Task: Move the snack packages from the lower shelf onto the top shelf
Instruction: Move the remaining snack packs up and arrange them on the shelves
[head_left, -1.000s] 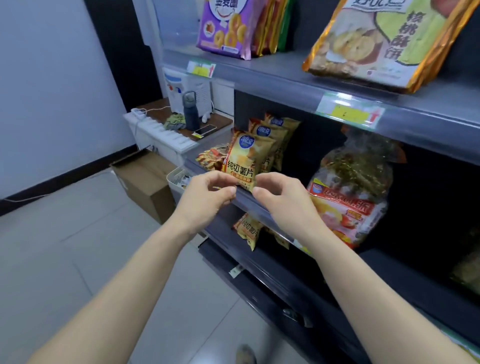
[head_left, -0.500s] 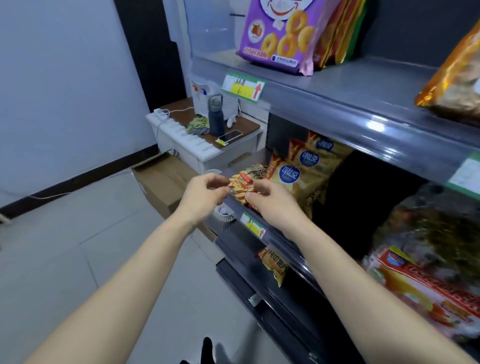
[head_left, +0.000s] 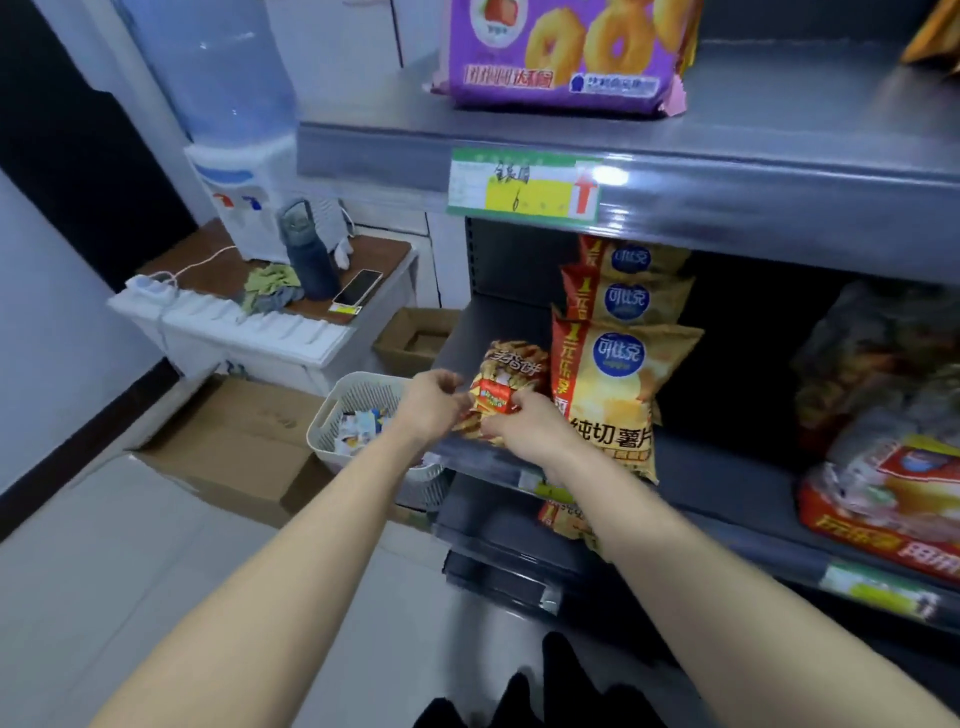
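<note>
A small orange-and-red snack packet (head_left: 506, 379) stands at the left end of the lower shelf (head_left: 727, 467). My left hand (head_left: 431, 405) grips its left edge and my right hand (head_left: 530, 426) grips its lower right side. Just to its right stand three yellow chip bags (head_left: 621, 374), one behind another. A purple ring-snack bag (head_left: 561, 52) lies on the top shelf (head_left: 779, 130) above.
A large clear bag with a red label (head_left: 883, 457) sits further right on the lower shelf. Left of the shelving are a white basket (head_left: 358, 410), cardboard boxes (head_left: 244, 447), and a low table (head_left: 270, 317) with a water dispenser, bottle and phone.
The view has swung left and closer to the shelf. Both hands moved from the front chip bag to the small orange packet and now hold it.
</note>
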